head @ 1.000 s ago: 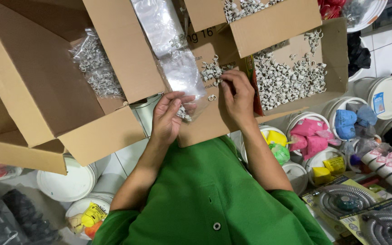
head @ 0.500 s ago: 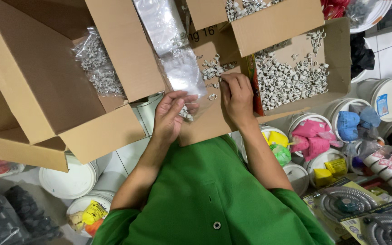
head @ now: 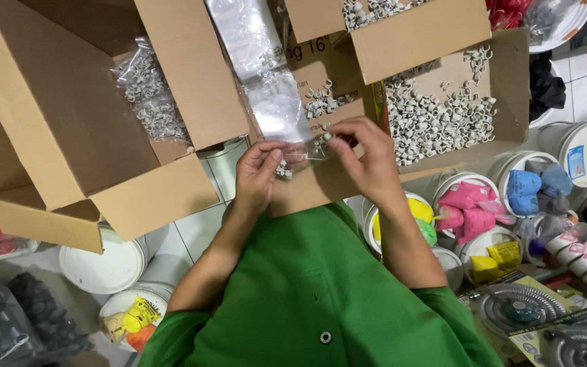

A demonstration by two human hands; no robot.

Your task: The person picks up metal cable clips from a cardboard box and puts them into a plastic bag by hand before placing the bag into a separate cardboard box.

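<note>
While the large cardboard box (head: pixel 69 115) at the left edge already holds filled clear bags of clips (head: pixel 147 95), the work looks only partly done, judging by the stock that remains. A small clear bag (head: pixel 298 158) hangs over the near edge of the middle cardboard flap (head: pixel 307 190), with only a few clips at its bottom. The left hand (head: pixel 256 178) pinches the bag's mouth between thumb and fingers, closed on the plastic. A stack of empty clear bags (head: pixel 249 47) lies above it, reaching to the far edge of the cartons. The right hand (head: pixel 365 160) is at the bag's right side, fingertips pinched narrowly on what looks like a small grey clip at the opening. A small scatter of loose clips (head: pixel 324 102) is left on the flap, and a great heap of grey clips (head: pixel 436 115) fills the open carton (head: pixel 511 75) to the right, so a lot seems left to bag.

Against half a second ago, the right hand has come off the flap, where it was picking at the scatter, and has moved down to the bag's mouth. The left hand has shifted only slightly, keeping its grip. The camera has tilted a little.
</note>
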